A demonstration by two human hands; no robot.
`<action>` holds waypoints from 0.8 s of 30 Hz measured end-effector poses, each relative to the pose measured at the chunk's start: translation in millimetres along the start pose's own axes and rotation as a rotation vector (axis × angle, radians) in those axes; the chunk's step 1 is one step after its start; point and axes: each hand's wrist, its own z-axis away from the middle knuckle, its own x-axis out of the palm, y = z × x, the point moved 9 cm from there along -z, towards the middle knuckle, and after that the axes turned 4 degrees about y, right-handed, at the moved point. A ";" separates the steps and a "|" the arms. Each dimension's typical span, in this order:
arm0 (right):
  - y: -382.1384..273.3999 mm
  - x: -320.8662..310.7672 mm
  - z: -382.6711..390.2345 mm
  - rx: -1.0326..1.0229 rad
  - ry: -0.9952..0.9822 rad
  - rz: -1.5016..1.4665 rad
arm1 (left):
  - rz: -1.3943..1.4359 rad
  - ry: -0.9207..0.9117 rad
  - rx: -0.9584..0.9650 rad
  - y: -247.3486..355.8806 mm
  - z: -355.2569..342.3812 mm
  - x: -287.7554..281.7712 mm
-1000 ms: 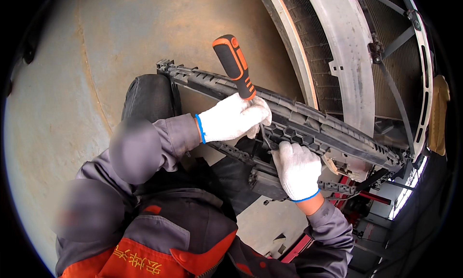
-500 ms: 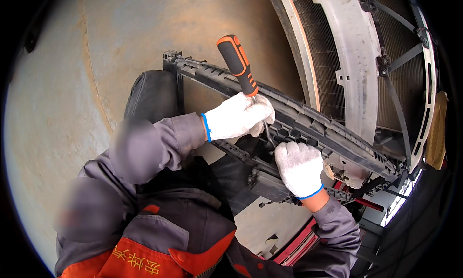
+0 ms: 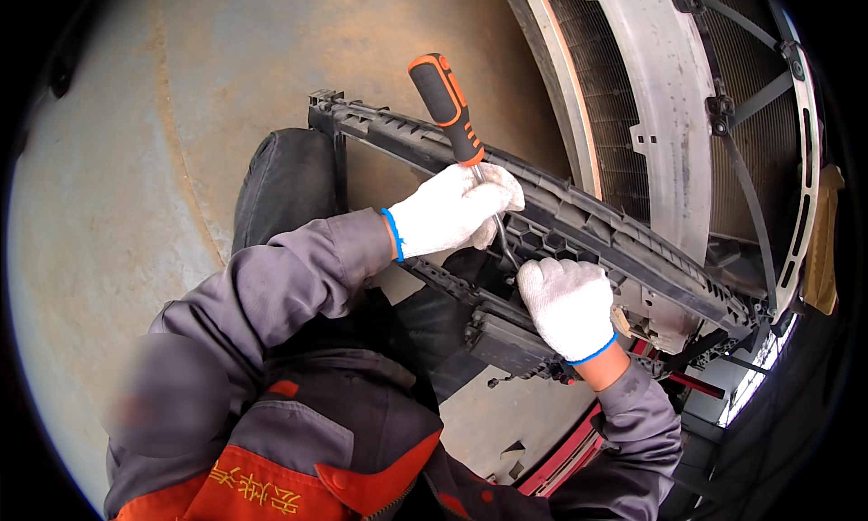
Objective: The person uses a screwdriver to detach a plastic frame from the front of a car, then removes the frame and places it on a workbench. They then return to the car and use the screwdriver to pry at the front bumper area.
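At the centre of the frame, the left hand, in a white glove with a blue cuff, grips the metal shaft of a hand tool. The tool's black-and-orange handle points toward the upper edge; its bent lower end reaches down beside the right hand, just right of centre. That gloved hand has curled fingers; whether it holds anything cannot be told. Around both, a long black plastic frame slants from upper centre to lower right. A silver metal beam curves through the upper right; floor fills the left.
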 end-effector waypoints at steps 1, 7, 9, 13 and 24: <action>0.5 -0.5 0.4 -0.004 0.001 0.000 | -0.021 0.004 0.020 0.2 -1.4 -1.0; 13.2 -9.9 32.0 0.033 -0.026 -0.093 | -0.024 0.079 0.036 -13.8 -4.8 -4.3; 12.4 -20.0 37.5 0.084 0.022 -0.152 | -0.041 0.070 0.012 -6.3 -4.4 2.5; 45.1 -41.4 51.8 0.468 0.131 -0.526 | 0.112 -0.024 -0.050 0.1 2.6 0.0; 78.7 -79.6 184.1 0.812 0.649 -0.897 | -0.336 -0.001 0.324 76.3 45.3 71.1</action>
